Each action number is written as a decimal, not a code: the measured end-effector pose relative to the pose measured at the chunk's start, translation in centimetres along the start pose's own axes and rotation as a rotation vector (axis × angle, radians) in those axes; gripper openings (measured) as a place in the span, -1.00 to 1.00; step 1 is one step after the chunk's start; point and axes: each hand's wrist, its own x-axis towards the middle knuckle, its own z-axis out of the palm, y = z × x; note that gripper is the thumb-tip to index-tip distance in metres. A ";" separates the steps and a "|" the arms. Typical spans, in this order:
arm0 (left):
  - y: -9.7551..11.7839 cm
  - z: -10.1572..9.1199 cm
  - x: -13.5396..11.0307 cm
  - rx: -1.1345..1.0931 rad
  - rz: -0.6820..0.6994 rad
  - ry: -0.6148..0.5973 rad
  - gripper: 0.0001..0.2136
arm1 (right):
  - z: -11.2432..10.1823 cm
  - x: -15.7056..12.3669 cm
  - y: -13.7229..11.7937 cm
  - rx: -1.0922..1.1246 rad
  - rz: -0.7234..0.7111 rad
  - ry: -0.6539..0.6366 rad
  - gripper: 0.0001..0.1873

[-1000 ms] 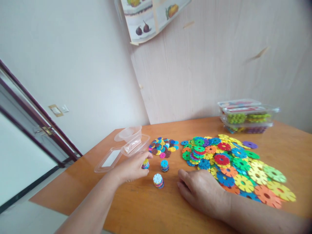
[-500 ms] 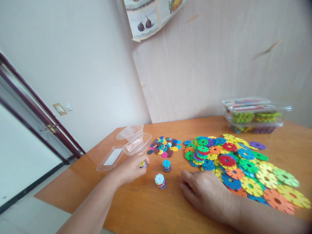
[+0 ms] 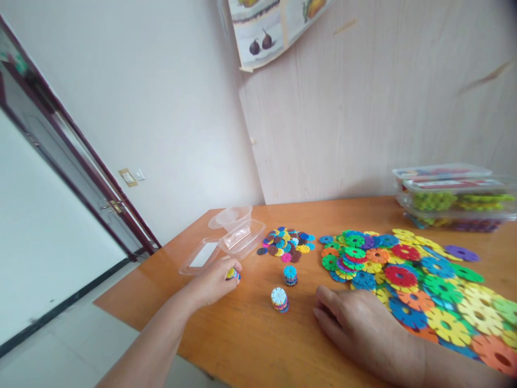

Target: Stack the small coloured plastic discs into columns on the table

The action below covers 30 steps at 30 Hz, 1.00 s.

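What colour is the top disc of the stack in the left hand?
The top disc looks yellow; the head view shows it.

Near the worktop's (image 3: 242,339) left edge, a small disc stack (image 3: 230,274) is partly covered by the left hand (image 3: 215,280). The right hand's (image 3: 363,330) palm is hidden. The large disc pile (image 3: 404,276) is cut off at the view's right. Box (image 3: 456,186) labels near the worktop's far edge are blurred.

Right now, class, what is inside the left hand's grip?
In the left hand is a small stack of discs: yellow shows on top, blue lower down. The hand covers the rest, so the number of discs cannot be told.
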 end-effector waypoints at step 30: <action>7.3 -0.5 -3.3 0.000 0.119 0.255 -0.60 | -0.5 0.1 -0.1 -0.042 0.008 0.022 -0.80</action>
